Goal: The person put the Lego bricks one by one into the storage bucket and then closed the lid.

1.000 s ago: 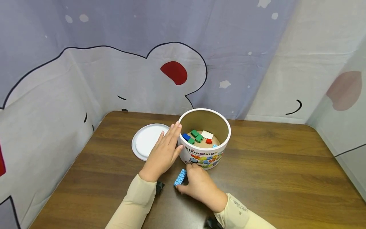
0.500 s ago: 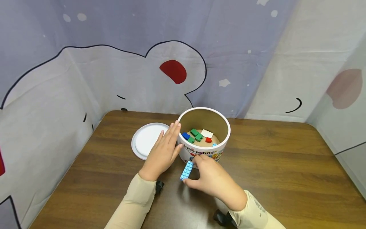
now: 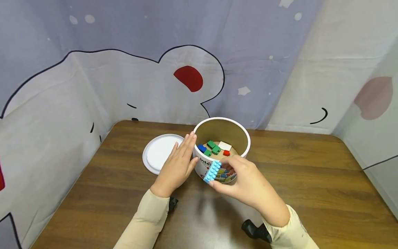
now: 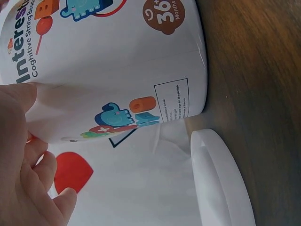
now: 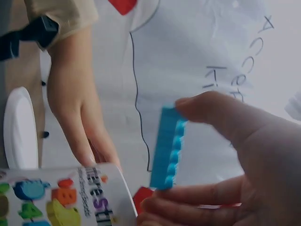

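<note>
Between thumb and fingers, my right hand pinches a light blue toy brick by its two ends, in front of the white bucket. The right wrist view shows the same brick side-on, its studs facing the palm. My left hand lies against the bucket's left side with straight fingers; the left wrist view has that hand at the printed wall. Inside the bucket are green bricks, a blue brick, a red brick and a white piece.
A white round lid lies on the wooden table left of the bucket, partly behind my left hand. A printed cloth backdrop rises along the table's back and sides. Black wrist mounts hang under the sleeves.
My right hand has lifted the light blue brick off the table and carried it up and right, in front of the bucket. The left hand has stayed in place.
</note>
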A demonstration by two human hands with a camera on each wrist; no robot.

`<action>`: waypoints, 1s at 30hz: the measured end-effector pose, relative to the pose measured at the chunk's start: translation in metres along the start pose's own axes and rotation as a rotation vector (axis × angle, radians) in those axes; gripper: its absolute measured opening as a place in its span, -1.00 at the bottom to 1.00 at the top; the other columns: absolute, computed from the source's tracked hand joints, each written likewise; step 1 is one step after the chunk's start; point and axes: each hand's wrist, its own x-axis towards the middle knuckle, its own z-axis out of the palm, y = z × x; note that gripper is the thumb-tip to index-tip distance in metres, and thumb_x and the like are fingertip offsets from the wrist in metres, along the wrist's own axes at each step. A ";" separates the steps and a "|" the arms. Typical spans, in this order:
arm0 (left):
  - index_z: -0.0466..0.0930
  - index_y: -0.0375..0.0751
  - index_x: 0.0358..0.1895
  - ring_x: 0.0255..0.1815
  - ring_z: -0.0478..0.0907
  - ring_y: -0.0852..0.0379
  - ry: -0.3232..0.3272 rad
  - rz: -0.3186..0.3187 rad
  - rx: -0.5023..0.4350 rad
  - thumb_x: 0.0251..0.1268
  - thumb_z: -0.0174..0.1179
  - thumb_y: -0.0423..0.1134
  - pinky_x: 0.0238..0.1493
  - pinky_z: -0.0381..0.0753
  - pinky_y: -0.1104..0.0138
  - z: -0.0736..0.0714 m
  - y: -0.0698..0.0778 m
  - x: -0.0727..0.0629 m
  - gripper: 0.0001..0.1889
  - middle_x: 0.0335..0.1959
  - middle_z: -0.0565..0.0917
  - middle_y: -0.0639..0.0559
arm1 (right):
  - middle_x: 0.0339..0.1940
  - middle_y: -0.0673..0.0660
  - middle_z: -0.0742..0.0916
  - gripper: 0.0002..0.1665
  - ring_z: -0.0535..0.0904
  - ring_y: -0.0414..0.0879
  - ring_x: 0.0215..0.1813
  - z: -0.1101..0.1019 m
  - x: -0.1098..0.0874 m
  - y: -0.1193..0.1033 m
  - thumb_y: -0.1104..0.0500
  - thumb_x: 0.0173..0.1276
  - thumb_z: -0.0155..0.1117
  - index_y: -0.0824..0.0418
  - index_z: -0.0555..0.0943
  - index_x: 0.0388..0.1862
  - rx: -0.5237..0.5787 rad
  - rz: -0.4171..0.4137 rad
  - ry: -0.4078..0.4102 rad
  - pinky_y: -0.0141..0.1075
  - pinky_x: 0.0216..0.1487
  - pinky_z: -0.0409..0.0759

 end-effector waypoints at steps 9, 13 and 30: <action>-0.06 -0.22 0.65 0.65 -0.03 0.02 0.007 0.004 0.004 0.57 0.10 -0.12 0.53 0.11 -0.12 0.001 -0.001 -0.001 -0.24 0.65 0.04 -0.08 | -0.21 0.09 0.75 -0.52 0.71 -0.07 -0.20 -0.009 0.028 0.027 0.04 0.09 0.61 0.27 0.69 -0.08 0.043 0.026 0.099 -0.15 -0.12 0.71; -0.06 -0.22 0.65 0.65 -0.04 0.03 0.000 0.003 0.001 0.58 0.09 -0.13 0.53 0.10 -0.12 0.001 -0.001 0.000 -0.25 0.66 0.03 -0.07 | -0.18 0.16 0.76 -0.48 0.72 0.04 -0.16 -0.007 0.044 0.040 0.02 0.14 0.59 0.31 0.68 -0.05 0.052 0.117 0.074 -0.09 -0.07 0.70; -0.08 -0.20 0.65 0.66 -0.06 0.04 -0.002 0.003 -0.006 0.58 0.09 -0.11 0.53 0.09 -0.13 0.003 -0.001 0.000 -0.23 0.66 0.02 -0.06 | -0.13 0.29 0.73 -0.37 0.66 0.16 -0.05 0.009 0.069 0.063 0.09 0.29 0.43 0.45 0.57 0.21 -0.140 0.273 -0.011 0.02 0.01 0.62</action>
